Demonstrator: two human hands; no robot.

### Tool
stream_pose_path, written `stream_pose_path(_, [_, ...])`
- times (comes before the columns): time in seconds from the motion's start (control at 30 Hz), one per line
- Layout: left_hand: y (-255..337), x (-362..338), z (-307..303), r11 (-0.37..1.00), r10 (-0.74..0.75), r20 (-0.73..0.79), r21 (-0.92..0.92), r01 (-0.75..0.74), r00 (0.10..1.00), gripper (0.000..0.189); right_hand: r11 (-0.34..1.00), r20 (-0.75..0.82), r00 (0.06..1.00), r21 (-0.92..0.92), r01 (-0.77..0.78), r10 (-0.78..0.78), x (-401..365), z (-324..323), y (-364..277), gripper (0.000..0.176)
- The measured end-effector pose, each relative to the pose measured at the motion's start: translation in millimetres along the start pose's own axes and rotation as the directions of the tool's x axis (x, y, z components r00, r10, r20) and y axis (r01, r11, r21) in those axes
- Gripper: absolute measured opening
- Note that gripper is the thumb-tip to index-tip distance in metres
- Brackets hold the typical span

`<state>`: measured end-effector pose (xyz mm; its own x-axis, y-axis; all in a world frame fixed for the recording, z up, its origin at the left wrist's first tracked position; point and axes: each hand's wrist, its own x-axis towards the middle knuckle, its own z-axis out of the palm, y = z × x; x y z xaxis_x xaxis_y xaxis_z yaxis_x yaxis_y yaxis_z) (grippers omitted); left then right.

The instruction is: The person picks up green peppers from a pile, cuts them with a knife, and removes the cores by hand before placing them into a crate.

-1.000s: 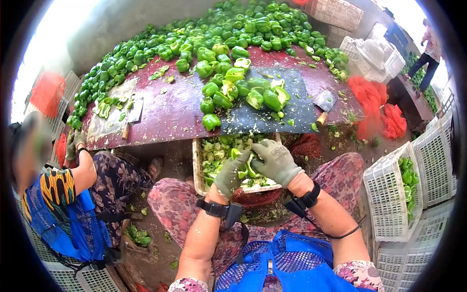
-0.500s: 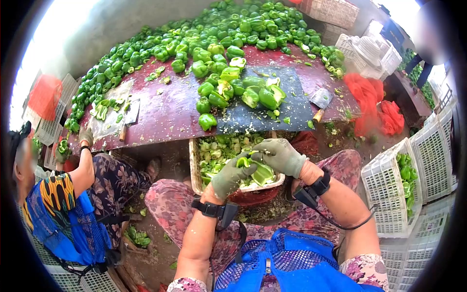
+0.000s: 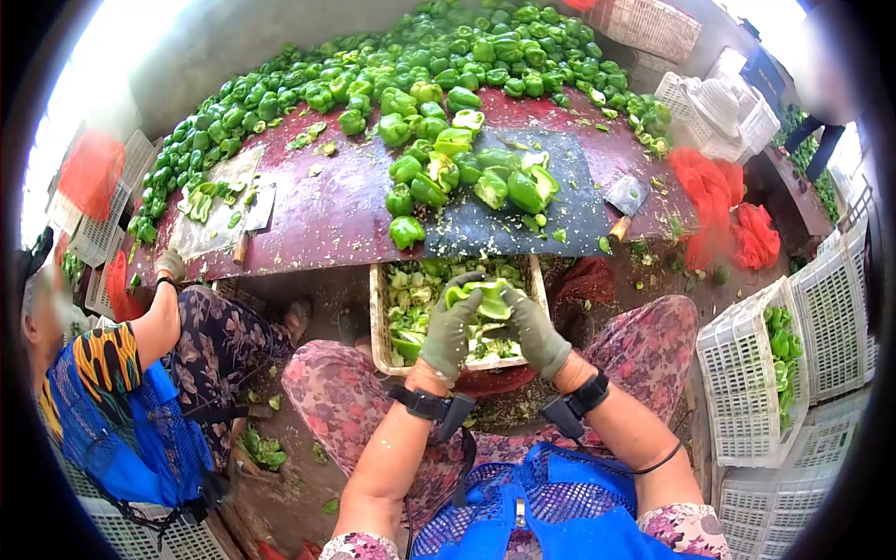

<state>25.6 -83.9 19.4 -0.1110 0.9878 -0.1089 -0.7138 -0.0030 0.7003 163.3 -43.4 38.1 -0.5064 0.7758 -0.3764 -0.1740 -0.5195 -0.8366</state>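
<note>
A cut green pepper piece (image 3: 487, 301), hollow side showing, is held above the white crate (image 3: 377, 327) of pepper scraps. Gloved in grey-green, my left hand (image 3: 450, 327) grips its left side with curled fingers. My right hand (image 3: 534, 329), in a matching glove, is at the piece's right edge, its fingers bent and partly hidden. On the dark board (image 3: 569, 196) just beyond lie halved peppers (image 3: 527, 189) and whole ones. A cleaver (image 3: 626, 195) with a wooden handle rests at the board's right.
Many whole peppers (image 3: 411, 70) are heaped along the back of the red table (image 3: 317, 219). A co-worker (image 3: 121, 401) sits at the left near another cleaver (image 3: 259, 207). White crates (image 3: 747, 383) and red netting (image 3: 705, 201) are at the right. Another person stands at the far right.
Both hands have turned and moved slightly upward at the crate, and the pepper piece now sits higher between them. The co-worker's hand has shifted slightly. The whole view has moved a little.
</note>
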Motion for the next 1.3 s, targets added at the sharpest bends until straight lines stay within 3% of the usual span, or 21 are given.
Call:
stream_pose_path(0.03, [-0.7,-0.3,2.1,1.000,0.011,-0.028,0.021,-0.011,1.000,0.033,0.977,0.016,0.984,-0.119,0.177,-0.177,6.2,-5.6,18.0,0.040])
stream_pose_path(0.1, [0.7,-2.7,1.7,1.000,-0.001,0.020,-0.020,0.001,1.000,0.033,0.935,-0.046,0.968,-0.276,0.224,-0.245,12.4,-10.6,26.2,0.035])
stream_pose_path(0.3, [-6.2,5.9,-11.6,0.981,0.008,-0.053,-0.191,-0.019,0.999,0.037,0.962,-0.042,0.972,0.135,0.237,-0.233,6.9,-3.1,8.1,0.035])
stream_pose_path(0.43, [-8.7,1.0,-1.0,0.968,0.124,-0.131,0.234,-0.091,0.984,0.044,0.961,0.057,0.998,0.275,-0.015,0.000,3.8,6.8,11.7,0.039])
stream_pose_path(0.47, [-27.1,8.1,-17.4,0.932,0.236,-0.040,0.293,-0.214,0.971,0.052,0.955,0.133,0.991,0.293,-0.044,0.005,8.7,4.8,24.3,0.037])
stream_pose_path(0.5, [-31.0,10.7,-22.4,0.887,0.272,-0.079,0.408,-0.218,0.959,0.055,0.986,0.193,0.969,-0.033,0.166,-0.157,-2.3,7.5,20.1,0.037])
stream_pose_path(0.57, [-41.2,10.2,-31.8,0.919,0.269,-0.022,0.306,-0.249,0.963,0.055,0.987,0.112,0.992,0.156,0.040,-0.058,-1.4,10.6,21.1,0.040])
stream_pose_path(0.67, [-43.3,6.6,-32.3,0.904,0.280,-0.051,0.349,-0.246,0.959,0.048,0.991,0.008,0.992,0.042,0.128,-0.129,4.8,3.5,22.3,0.037])
stream_pose_path(0.7, [-40.5,5.5,-27.1,0.934,0.249,-0.098,0.289,-0.212,0.963,0.049,0.959,-0.026,0.974,-0.184,0.215,-0.223,7.8,-0.1,21.3,0.035])
stream_pose_path(0.77, [-34.5,0.9,-16.5,0.976,0.174,-0.185,0.162,-0.145,0.967,0.051,0.736,-0.029,0.910,-0.600,0.315,-0.413,16.2,-7.3,19.7,0.031])
stream_pose_path(0.8, [-28.1,4.0,-12.1,0.972,0.157,-0.227,0.209,-0.110,0.961,0.054,0.596,-0.001,0.796,-0.663,0.453,-0.606,20.1,-8.1,19.0,0.027])
stream_pose_path(0.9, [-34.1,11.3,-26.5,0.916,0.265,-0.185,0.356,-0.187,0.946,0.056,0.949,0.085,0.952,-0.094,0.301,-0.293,17.0,-13.9,8.9,0.035])
stream_pose_path(0.97, [-39.5,9.7,-22.7,0.883,0.255,-0.068,0.423,-0.204,0.965,0.049,0.992,0.223,0.967,0.065,0.112,-0.124,4.4,-2.2,8.7,0.041])
stream_pose_path(1.03, [-33.2,8.3,-8.9,0.999,0.017,-0.099,0.037,-0.014,0.995,0.052,0.980,0.135,0.975,0.114,0.161,-0.176,0.8,0.8,15.9,0.040])
stream_pose_path(1.07, [-36.7,5.4,-12.1,0.986,0.098,0.074,0.129,-0.107,0.992,0.050,0.980,0.097,0.978,0.093,0.176,-0.184,1.6,-4.9,18.9,0.040])
stream_pose_path(1.1, [-27.3,4.9,-1.5,0.965,-0.075,0.070,-0.247,0.090,0.995,0.047,0.979,0.061,0.979,0.072,0.192,-0.196,2.2,-9.1,20.1,0.040])
stream_pose_path(1.17, [-22.5,-3.7,19.6,0.896,-0.060,0.056,-0.437,0.078,0.997,0.045,0.881,-0.016,0.898,-0.201,0.428,-0.440,-11.3,0.0,5.1,0.029])
stream_pose_path(1.2, [-31.6,0.9,0.3,0.824,-0.086,0.196,-0.537,0.180,0.977,0.044,0.747,-0.027,0.792,-0.352,0.563,-0.610,-17.4,3.8,-3.9,0.029])
stream_pose_path(1.23, [-25.5,3.8,5.0,0.876,-0.095,0.152,-0.457,0.155,0.984,0.044,0.574,-0.007,0.659,-0.499,0.649,-0.752,-22.7,4.2,-11.8,0.030])
stream_pose_path(1.27, [-20.4,2.6,12.0,0.870,-0.071,0.185,-0.469,0.151,0.980,0.045,0.360,0.023,0.533,-0.713,0.602,-0.846,-27.0,-0.4,-20.6,0.036])
stream_pose_path(1.3, [-7.1,-1.4,31.5,0.861,-0.052,0.225,-0.484,0.158,0.973,0.048,0.307,0.007,0.491,-0.773,0.556,-0.871,-31.1,-3.5,-22.2,0.043])
